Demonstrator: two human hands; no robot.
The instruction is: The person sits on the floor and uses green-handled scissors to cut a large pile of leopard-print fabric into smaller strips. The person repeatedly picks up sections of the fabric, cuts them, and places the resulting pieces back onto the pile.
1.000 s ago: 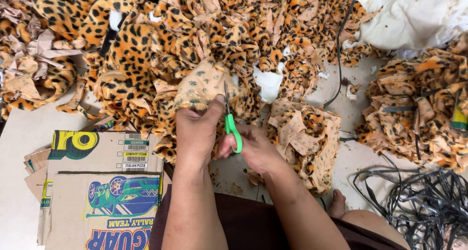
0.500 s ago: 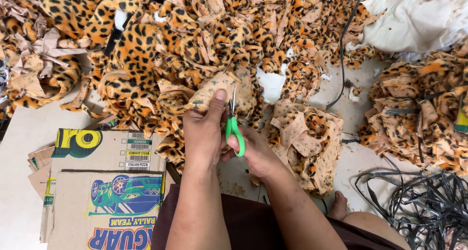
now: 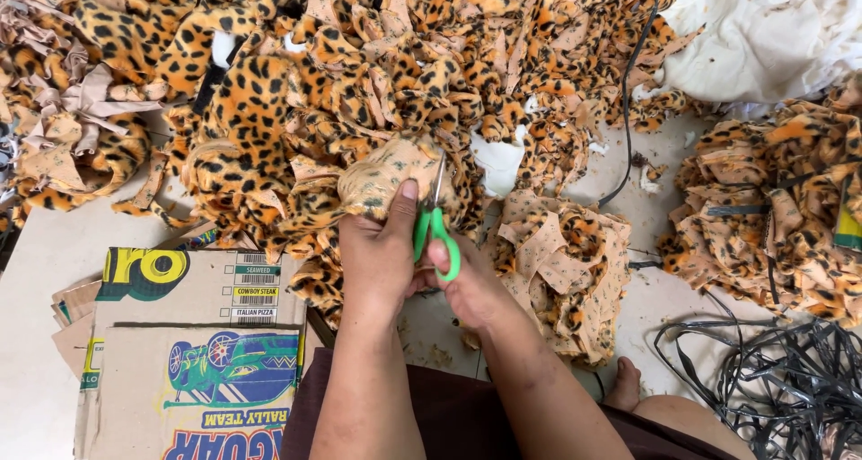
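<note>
My left hand (image 3: 382, 249) grips a piece of leopard-print plush fabric (image 3: 386, 175), turned so its tan backing faces up. My right hand (image 3: 467, 285) holds green-handled scissors (image 3: 434, 225), fingers through the loops, with the blades pointing up along the right edge of that piece. Both hands meet at the centre of the view, above my lap in dark cloth. The blade tips are partly hidden by the fabric.
A big heap of leopard-print fabric pieces (image 3: 359, 74) fills the floor ahead. Smaller stacks lie at the right (image 3: 561, 262) and far right (image 3: 772, 218). Flattened printed cardboard (image 3: 189, 352) lies at left, tangled black cords (image 3: 772, 388) at lower right, white cloth (image 3: 763, 29) at top right.
Both hands with the fabric piece and scissors have shifted slightly; the scissors' blades have moved further up along the piece's edge.
</note>
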